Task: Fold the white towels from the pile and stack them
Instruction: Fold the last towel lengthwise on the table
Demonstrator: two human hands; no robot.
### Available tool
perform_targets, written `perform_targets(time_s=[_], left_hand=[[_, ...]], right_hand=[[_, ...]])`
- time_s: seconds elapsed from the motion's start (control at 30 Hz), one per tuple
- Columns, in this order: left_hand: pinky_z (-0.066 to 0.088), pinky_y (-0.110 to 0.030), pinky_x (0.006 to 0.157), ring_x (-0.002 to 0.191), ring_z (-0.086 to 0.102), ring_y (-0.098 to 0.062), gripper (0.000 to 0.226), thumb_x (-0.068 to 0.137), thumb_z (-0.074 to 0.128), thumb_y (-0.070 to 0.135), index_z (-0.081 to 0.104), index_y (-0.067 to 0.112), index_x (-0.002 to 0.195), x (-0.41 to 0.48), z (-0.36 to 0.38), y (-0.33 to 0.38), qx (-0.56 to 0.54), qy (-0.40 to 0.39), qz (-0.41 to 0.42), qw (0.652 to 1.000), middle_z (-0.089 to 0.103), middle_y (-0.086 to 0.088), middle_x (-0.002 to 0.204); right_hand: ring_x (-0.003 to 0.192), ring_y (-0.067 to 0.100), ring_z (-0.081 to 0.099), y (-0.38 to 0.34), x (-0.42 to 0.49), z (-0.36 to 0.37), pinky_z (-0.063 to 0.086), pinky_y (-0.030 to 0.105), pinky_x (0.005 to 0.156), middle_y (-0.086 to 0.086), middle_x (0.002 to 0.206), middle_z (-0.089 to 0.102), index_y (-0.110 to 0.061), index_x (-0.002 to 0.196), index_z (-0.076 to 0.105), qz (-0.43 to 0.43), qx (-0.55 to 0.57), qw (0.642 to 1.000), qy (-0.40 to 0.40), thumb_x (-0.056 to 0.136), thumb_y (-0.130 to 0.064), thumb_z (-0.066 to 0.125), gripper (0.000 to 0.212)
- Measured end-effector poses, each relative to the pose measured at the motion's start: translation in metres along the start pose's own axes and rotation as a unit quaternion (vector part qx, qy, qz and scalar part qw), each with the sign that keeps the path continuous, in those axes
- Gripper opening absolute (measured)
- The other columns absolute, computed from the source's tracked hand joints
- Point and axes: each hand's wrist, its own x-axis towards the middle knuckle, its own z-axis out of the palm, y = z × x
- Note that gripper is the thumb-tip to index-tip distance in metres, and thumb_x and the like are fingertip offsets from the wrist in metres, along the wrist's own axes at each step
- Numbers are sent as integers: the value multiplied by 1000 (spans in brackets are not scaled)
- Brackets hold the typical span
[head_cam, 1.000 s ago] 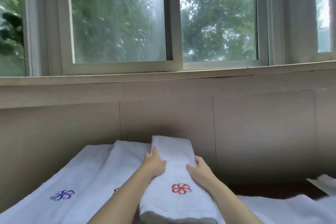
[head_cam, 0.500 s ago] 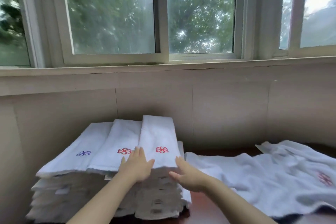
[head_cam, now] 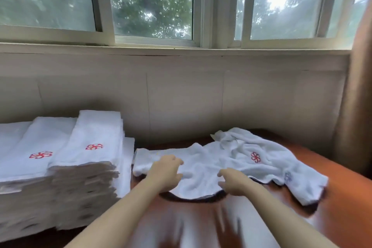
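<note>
Left hand [head_cam: 166, 173] and right hand [head_cam: 233, 183] have shifted from the folded white towel stack [head_cam: 80, 183] to the crumpled white towel [head_cam: 227, 157]; blur hides their grip. I judge a hasty drag could topple the stack.

Two hands [head_cam: 166, 173] [head_cam: 234, 184]; three folded towel stacks [head_cam: 10, 139] [head_cam: 40, 143] [head_cam: 96, 131]; one loose pile [head_cam: 231, 159].

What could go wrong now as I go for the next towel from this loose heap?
1. The loose towels overlap, so lifting one may drag another across the table.
2. The folded stack is tall with ragged edges, close to your left hand; a bump might shift it.
</note>
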Motion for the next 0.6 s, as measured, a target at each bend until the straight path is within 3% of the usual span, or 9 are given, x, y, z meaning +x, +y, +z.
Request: perform_targets(time_s=[0.17,0.27,0.37,0.47,0.57,0.6], left_hand=[[35,-34,105,131,38,-24,42,93,48,34,46,22,133,30,82,30,23,-95,18,995,42,-7,140],[37,-31,95,117,45,-21,26,97,43,33,50,18,116,25,111,34,-19,-40,11,999,46,-5,118],[43,-27,80,96,58,-15,14,88,60,29,55,18,96,16,111,29,-11,65,40,997,53,2,96],[37,-37,81,103,60,-24,11,95,36,23,33,24,105,-10,103,28,6,-6,-2,1000,60,0,91],[33,-32,77,104,61,-25,26,96,36,44,32,26,116,-53,98,14,12,-37,-72,997,62,-13,86],[32,-28,71,105,59,-22,30,94,39,50,31,29,114,-70,95,6,-11,-42,-71,997,59,-8,82]], right_hand=[[138,19,29,51,28,52,28,42,110,2,148,33,-25,144,29,13,-13,999,37,96,-32,42,50],[133,20,31,53,37,75,30,40,108,3,138,38,-31,134,40,21,27,997,76,95,-28,41,39],[125,21,38,44,34,81,29,39,105,5,127,43,-28,124,45,22,10,991,129,92,-15,35,37],[116,24,47,30,16,77,28,40,99,7,120,48,-26,103,46,-18,-19,991,132,95,-16,32,19],[105,32,53,10,-17,75,32,38,85,15,112,59,-26,84,30,-69,-39,991,105,100,-30,30,17],[103,33,55,4,-29,77,31,39,78,18,111,60,-24,86,30,-79,-28,993,84,99,-36,32,18]])
